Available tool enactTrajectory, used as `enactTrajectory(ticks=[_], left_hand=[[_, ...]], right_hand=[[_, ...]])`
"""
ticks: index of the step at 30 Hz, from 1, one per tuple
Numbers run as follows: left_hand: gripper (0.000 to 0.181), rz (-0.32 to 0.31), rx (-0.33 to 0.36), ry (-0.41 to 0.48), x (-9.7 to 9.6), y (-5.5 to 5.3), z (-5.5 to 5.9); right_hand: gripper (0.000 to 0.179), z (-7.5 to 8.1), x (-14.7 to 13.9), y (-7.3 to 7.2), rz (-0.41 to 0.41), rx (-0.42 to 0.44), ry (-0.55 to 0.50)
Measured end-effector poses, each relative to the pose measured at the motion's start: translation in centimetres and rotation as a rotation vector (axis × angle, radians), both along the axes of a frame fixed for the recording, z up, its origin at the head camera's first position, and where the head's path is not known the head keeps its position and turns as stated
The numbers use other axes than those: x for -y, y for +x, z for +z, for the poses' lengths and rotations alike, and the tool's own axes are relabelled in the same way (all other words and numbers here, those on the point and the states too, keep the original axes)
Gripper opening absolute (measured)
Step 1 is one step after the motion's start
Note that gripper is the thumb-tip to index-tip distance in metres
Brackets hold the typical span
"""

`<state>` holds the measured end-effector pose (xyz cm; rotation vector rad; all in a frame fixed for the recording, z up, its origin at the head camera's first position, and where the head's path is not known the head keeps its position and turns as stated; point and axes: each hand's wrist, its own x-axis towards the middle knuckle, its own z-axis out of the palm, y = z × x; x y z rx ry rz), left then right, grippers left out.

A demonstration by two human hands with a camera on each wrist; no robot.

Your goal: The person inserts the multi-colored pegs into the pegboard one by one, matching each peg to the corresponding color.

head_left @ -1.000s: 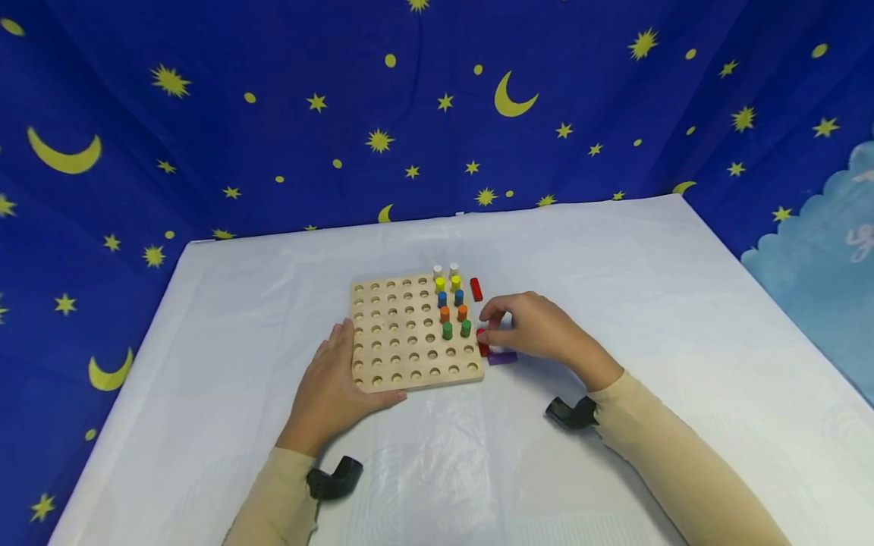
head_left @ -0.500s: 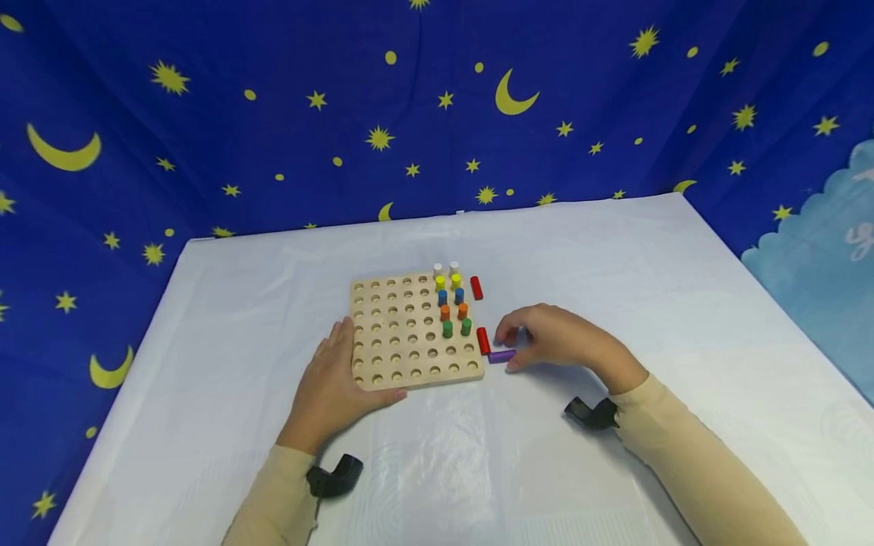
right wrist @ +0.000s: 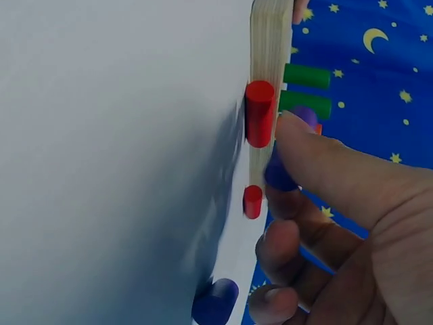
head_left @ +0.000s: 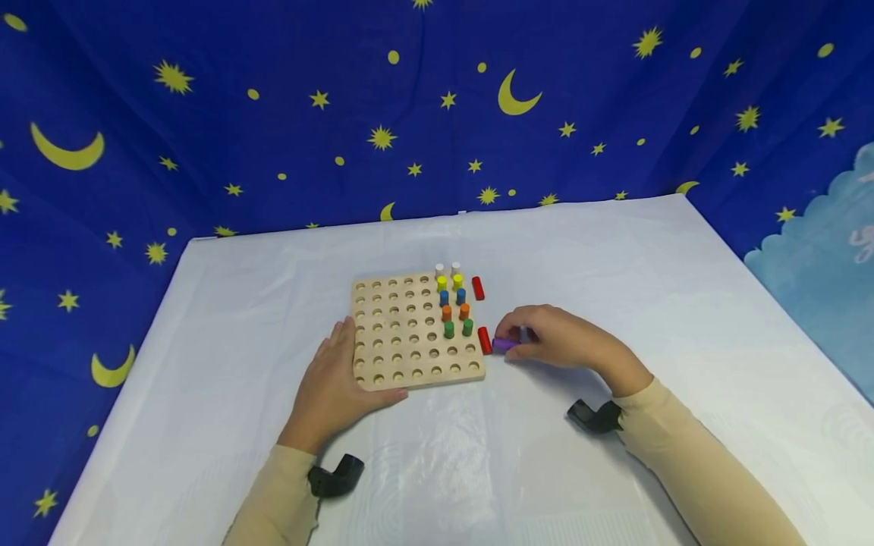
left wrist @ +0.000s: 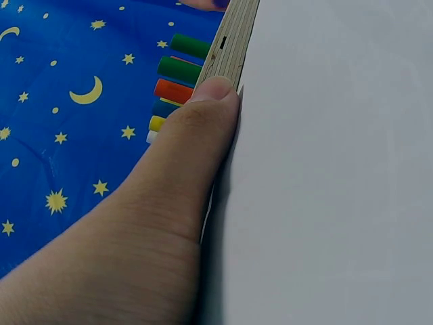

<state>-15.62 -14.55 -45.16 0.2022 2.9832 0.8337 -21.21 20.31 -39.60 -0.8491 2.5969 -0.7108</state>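
Note:
A wooden pegboard (head_left: 444,381) lies on the white table. My left hand (head_left: 330,383) rests at its near left corner, fingers along the left side and the straight thumb (left wrist: 196,128) against the near edge. Right of the board, my right hand (head_left: 549,336) pinches a purple peg (head_left: 504,345) between thumb and fingers; the thumb hides its middle in the right wrist view. Close by, one red peg (head_left: 485,340) lies beside the board, and another red peg (head_left: 478,288) lies farther back. A blue-purple peg (right wrist: 216,302) lies on the table beyond the right fingers.
White, yellow, blue, orange and green pegs (head_left: 448,330) stand in pairs in the board's two right columns. Other holes are unfilled. A blue curtain (head_left: 273,114) with stars and moons hangs behind the table (head_left: 614,250).
The right hand has moved from the near red peg to the purple peg and taken hold of it, lifting it slightly. The left hand stays at the board's corner.

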Motion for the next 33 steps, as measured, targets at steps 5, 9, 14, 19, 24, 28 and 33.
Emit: enactTrajectory(ticks=[5,9,14,19,24,28,33], left_hand=[[0.149,-0.003,0.003,0.001,-0.1,0.1,0.1],[0.15,-0.003,0.007,-0.002,0.0,0.1,0.1],[0.15,-0.001,0.006,-0.003,0.0,0.1,0.2],[0.15,-0.003,0.007,-0.002,0.0,0.0,0.2],[0.151,0.002,0.005,-0.007,0.0,0.0,0.1],[0.151,0.003,0.006,-0.008,0.0,0.0,0.1],[0.15,0.002,0.008,-0.009,0.0,-0.1,0.1]], right_hand=[[0.027,0.3,0.3,0.3,0.011,-0.005,-0.061],[0.026,0.5,0.9,0.4,0.001,0.032,-0.095],[0.026,0.6,1.7,0.5,-0.012,0.056,-0.158],[0.023,0.6,3.0,0.7,-0.002,0.043,-0.234],[0.022,0.6,4.5,0.9,-0.015,-0.005,-0.241],[0.022,0.4,5.4,1.1,-0.019,-0.039,-0.21],[0.023,0.2,6.2,1.0,-0.013,-0.1,-0.186]])
